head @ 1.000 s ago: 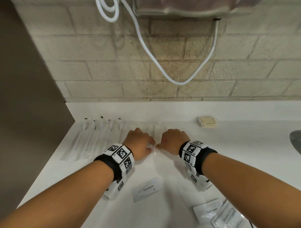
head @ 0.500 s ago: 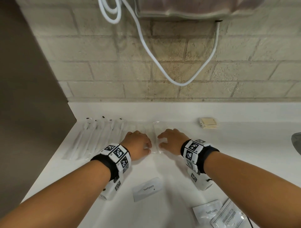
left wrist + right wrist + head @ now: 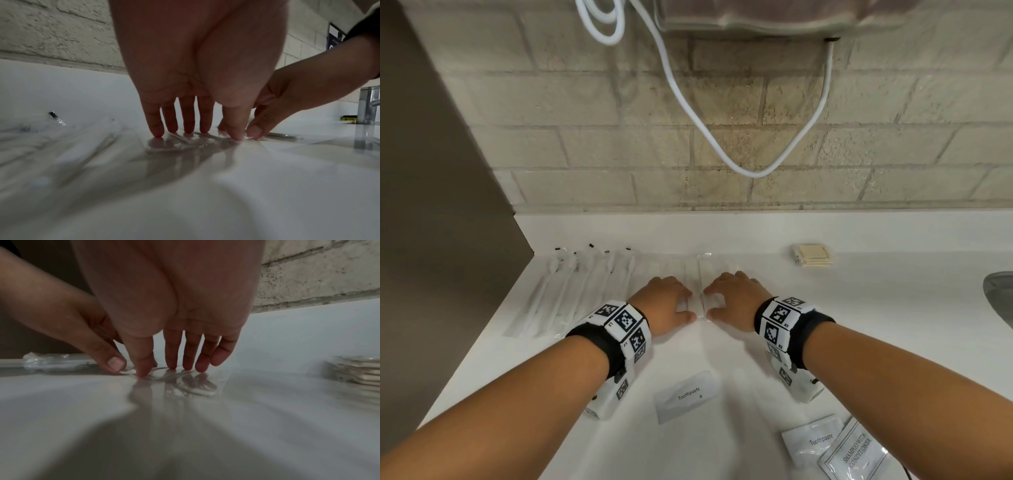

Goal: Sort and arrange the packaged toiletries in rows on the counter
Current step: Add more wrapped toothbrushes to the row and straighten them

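Clear-wrapped toiletry packets [image 3: 700, 284] lie flat mid-tabletop [image 3: 876, 308], pinned under straight fingertips of left hand [image 3: 666, 303] and right hand [image 3: 736, 299], both open; likely featherlight, crinkly, slick film, best slid by fingertip pressure or pinched at an edge.

head view bright, edges warped; wrist views dim, blurred.

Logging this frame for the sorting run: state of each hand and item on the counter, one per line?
left hand: fingers straight, pressing clear packets flat
right hand: fingers straight, pressing clear packets flat
clear packets: flat, side by side
toothbrush packs: in a row, flat
Toothpaste sachet: flat, apart
second Toothpaste sachet: flat, by shampoo sachet
beige stack: stacked
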`<state>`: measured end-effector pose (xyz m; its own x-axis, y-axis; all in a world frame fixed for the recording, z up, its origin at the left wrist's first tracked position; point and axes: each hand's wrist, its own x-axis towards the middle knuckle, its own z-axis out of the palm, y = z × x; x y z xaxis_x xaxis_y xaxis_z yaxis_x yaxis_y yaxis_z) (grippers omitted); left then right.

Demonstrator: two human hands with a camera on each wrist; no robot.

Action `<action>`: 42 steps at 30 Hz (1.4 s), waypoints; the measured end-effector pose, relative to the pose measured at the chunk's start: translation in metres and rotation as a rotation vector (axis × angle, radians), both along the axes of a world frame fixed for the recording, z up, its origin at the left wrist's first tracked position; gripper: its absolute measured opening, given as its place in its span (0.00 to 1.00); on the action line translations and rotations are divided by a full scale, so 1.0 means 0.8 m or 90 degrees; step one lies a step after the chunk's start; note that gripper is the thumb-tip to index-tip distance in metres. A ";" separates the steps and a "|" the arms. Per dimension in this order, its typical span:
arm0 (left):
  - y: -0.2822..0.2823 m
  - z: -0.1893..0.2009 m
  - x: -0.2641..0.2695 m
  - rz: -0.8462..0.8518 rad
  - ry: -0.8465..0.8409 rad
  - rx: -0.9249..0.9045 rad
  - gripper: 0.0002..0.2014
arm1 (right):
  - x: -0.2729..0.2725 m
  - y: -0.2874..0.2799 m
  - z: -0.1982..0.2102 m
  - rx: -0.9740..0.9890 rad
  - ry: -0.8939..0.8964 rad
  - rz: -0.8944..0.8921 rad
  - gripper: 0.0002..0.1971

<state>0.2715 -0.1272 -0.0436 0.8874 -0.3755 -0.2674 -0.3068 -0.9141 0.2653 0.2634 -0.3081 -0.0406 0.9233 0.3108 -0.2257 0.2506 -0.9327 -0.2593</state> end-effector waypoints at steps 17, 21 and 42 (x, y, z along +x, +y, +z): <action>0.005 0.010 0.000 -0.014 -0.007 -0.010 0.29 | 0.009 -0.027 0.014 0.053 -0.013 -0.131 0.20; -0.013 0.009 0.000 -0.044 -0.026 -0.028 0.29 | 0.010 -0.046 0.015 -0.025 0.086 -0.134 0.31; -0.043 0.002 -0.007 -0.052 -0.011 -0.023 0.27 | -0.004 -0.050 0.008 -0.070 0.082 -0.031 0.34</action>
<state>0.2661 -0.1616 -0.0418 0.8580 -0.4552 -0.2380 -0.3841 -0.8762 0.2912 0.2605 -0.3482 -0.0341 0.8980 0.2330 -0.3732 0.1755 -0.9676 -0.1817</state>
